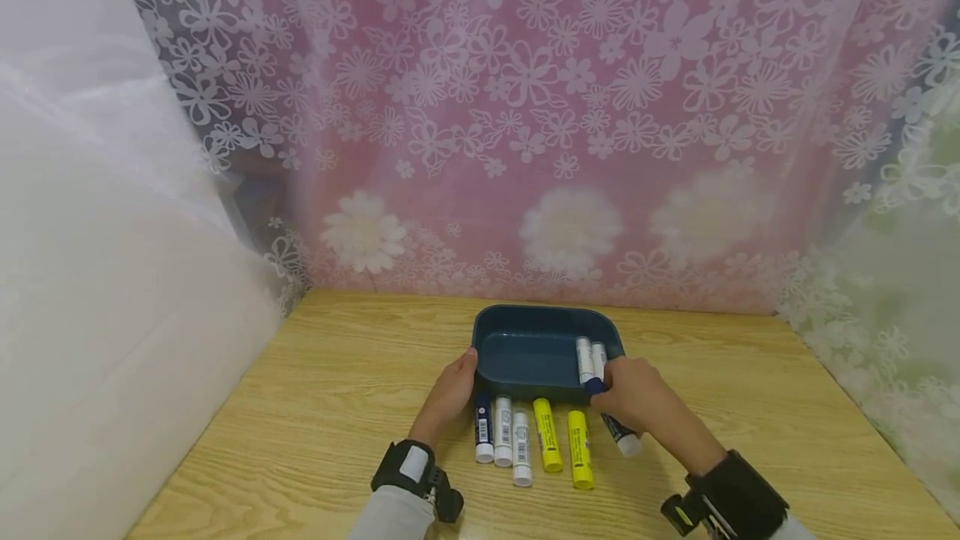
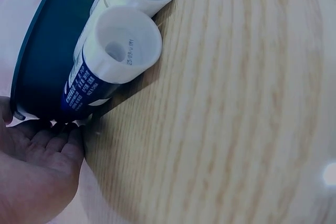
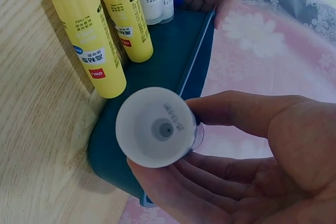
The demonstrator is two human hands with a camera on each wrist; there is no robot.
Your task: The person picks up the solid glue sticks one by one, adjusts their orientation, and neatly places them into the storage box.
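Observation:
My left hand (image 1: 452, 390) grips the left end of a dark teal plastic tray (image 1: 517, 361), its thumb by the rim and fingers against the outer wall. In my right hand (image 1: 637, 397) is a dark blue glue stick (image 1: 619, 433), pinched between thumb and fingers at the tray's front right corner. The right wrist view shows that stick's white hollow base (image 3: 152, 129) facing the camera. Two white glue sticks (image 1: 584, 359) lie inside the tray at its right end. Before the tray lie a dark blue glue stick (image 1: 483, 432), two white ones (image 1: 521, 448) and two yellow ones (image 1: 580, 450).
The wood-grain table (image 1: 300, 440) extends to both sides of the tray. Behind it hangs a pink flowered curtain (image 1: 465, 148), with a white sheet (image 1: 112, 273) on the left and a flowered translucent sheet (image 1: 892, 315) on the right.

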